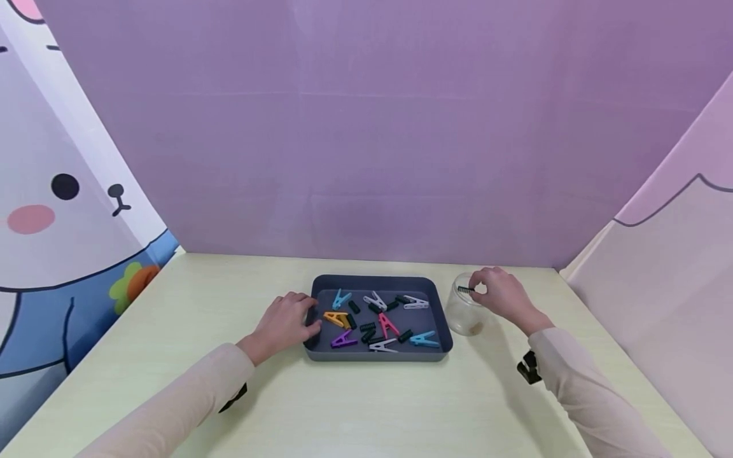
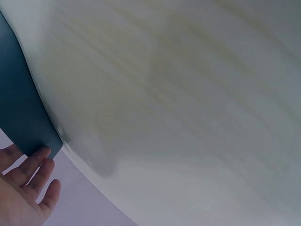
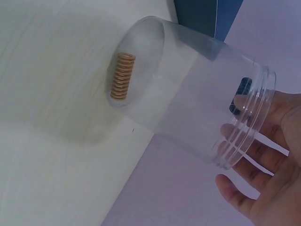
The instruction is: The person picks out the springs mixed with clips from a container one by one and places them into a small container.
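My right hand (image 1: 502,296) pinches a dark green coil spring (image 1: 464,289) at the mouth of a clear jar (image 1: 458,314). In the right wrist view the spring (image 3: 241,94) shows through the jar wall near the threaded neck, and an orange spring (image 3: 122,77) lies at the jar's bottom. My left hand (image 1: 285,326) rests at the left side of a dark grey tray (image 1: 378,357), fingers relaxed. From the left wrist, fingertips touch the tray's outer wall (image 2: 23,99). Inside the tray lie several dark green springs (image 1: 368,327) and clips.
The clips in the tray include an orange clip (image 1: 336,319), a purple clip (image 1: 343,339), a red clip (image 1: 387,325), blue clips (image 1: 424,339) and white clips (image 1: 382,346). A purple backdrop (image 1: 366,140) stands behind the pale table (image 1: 366,413).
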`<control>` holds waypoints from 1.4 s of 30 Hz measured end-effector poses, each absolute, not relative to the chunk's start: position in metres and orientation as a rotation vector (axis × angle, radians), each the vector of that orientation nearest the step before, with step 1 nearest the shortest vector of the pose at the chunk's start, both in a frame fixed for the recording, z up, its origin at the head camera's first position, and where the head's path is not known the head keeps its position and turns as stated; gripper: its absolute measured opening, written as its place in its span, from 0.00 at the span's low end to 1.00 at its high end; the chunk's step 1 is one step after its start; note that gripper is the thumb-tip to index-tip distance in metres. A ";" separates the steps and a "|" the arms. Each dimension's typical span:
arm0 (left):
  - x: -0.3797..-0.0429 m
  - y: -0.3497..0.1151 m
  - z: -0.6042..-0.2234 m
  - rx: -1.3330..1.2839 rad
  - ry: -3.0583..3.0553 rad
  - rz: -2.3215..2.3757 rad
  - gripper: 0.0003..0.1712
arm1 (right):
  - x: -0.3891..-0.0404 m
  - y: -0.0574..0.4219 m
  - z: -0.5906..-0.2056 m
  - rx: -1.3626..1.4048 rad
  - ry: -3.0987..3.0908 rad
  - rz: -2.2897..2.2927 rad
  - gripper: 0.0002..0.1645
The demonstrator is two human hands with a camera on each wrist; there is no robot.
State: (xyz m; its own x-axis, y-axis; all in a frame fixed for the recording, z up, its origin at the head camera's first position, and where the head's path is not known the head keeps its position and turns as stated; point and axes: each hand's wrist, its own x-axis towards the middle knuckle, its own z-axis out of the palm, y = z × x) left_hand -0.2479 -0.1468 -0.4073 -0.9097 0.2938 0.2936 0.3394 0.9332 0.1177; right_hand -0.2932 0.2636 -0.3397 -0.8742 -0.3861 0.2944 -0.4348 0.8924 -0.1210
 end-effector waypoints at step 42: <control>-0.253 -0.149 -0.411 -0.482 -2.821 -0.246 0.27 | -0.291 0.248 -0.334 0.604 -2.671 0.313 0.07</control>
State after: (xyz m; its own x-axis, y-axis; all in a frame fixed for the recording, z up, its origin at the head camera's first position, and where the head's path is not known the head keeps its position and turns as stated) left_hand -0.2530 -0.1493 -0.4110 -0.9086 0.3011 0.2894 0.3466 0.9303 0.1202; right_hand -0.2906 0.2479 -0.3341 -0.8342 -0.3663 0.4123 -0.4518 0.8826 -0.1298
